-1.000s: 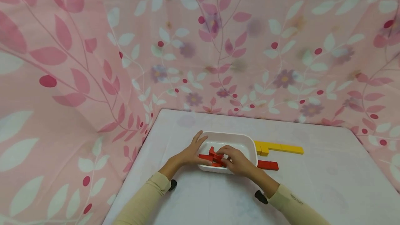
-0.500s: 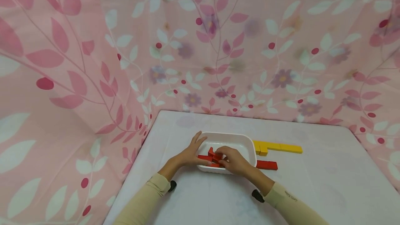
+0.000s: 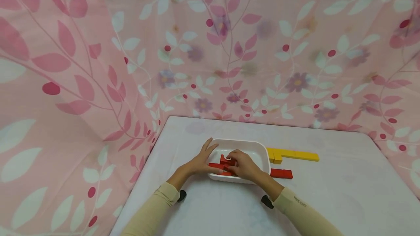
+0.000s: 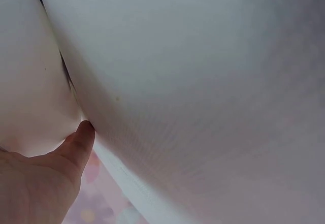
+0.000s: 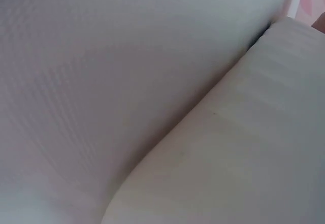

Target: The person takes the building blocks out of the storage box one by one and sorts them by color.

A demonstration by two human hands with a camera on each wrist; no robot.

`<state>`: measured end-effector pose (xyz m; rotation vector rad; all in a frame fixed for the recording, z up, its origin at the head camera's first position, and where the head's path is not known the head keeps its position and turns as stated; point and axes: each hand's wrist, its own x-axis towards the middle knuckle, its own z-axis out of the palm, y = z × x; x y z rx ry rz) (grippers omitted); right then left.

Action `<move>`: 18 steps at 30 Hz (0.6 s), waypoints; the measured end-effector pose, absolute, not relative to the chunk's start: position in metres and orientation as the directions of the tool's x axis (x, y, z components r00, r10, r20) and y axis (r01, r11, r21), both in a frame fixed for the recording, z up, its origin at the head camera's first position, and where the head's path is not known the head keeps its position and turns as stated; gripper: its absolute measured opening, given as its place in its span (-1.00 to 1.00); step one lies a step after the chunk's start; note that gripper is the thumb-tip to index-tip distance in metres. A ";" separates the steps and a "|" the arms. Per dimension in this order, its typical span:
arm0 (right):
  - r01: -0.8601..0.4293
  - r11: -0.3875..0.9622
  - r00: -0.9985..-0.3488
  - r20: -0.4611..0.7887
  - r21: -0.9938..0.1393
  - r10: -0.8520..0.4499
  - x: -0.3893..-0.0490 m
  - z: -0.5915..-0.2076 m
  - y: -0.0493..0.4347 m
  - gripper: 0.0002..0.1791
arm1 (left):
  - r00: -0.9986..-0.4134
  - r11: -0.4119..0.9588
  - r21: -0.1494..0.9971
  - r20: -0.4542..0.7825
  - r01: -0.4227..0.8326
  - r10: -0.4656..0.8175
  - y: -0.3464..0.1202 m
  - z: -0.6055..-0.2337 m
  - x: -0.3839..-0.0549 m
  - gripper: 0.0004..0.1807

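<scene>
A white plastic tray holds several red blocks in its front left part. One red block with a notched top stands up among them. My left hand is at the tray's left end, fingers spread along the rim and thumb reaching over the front red blocks. In the left wrist view a fingertip touches the foot of the tray's outer wall. Inside the tray, my right hand pinches a red block with curled fingers, which partly hide it. The right wrist view shows mostly tray wall.
Right of the tray, yellow blocks form a long row, with a small yellow block at its front. A row of red blocks lies nearer me, against the tray's right side. Floral cloth hangs behind the white table.
My right hand has shifted slightly within the tray, its knuckles a little higher and the wrist further left. My left hand and the tray keep their places.
</scene>
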<state>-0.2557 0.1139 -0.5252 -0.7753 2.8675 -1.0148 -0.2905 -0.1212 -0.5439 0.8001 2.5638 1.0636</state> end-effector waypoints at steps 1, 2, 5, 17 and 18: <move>-0.452 0.672 -0.879 0.165 -0.587 -0.448 -0.256 -0.526 0.114 -0.70 | -0.818 0.585 0.711 -0.023 0.391 0.575 -0.121 -0.545 -0.290 0.22; -0.458 0.675 -0.878 0.177 -0.579 -0.445 -0.256 -0.527 0.115 -0.74 | -0.819 0.584 0.714 -0.025 0.387 0.574 -0.122 -0.545 -0.290 0.22; -0.468 0.690 -0.878 0.199 -0.552 -0.436 -0.258 -0.528 0.117 -0.83 | -0.818 0.582 0.718 -0.029 0.382 0.574 -0.122 -0.546 -0.290 0.21; -0.389 0.772 -0.915 0.113 -0.503 -0.388 -0.265 -0.528 0.121 -0.68 | -0.820 0.586 0.715 -0.030 0.382 0.572 -0.121 -0.547 -0.295 0.20; -0.384 0.777 -0.917 0.105 -0.499 -0.386 -0.265 -0.529 0.122 -0.69 | -0.819 0.586 0.715 -0.031 0.382 0.572 -0.121 -0.548 -0.295 0.19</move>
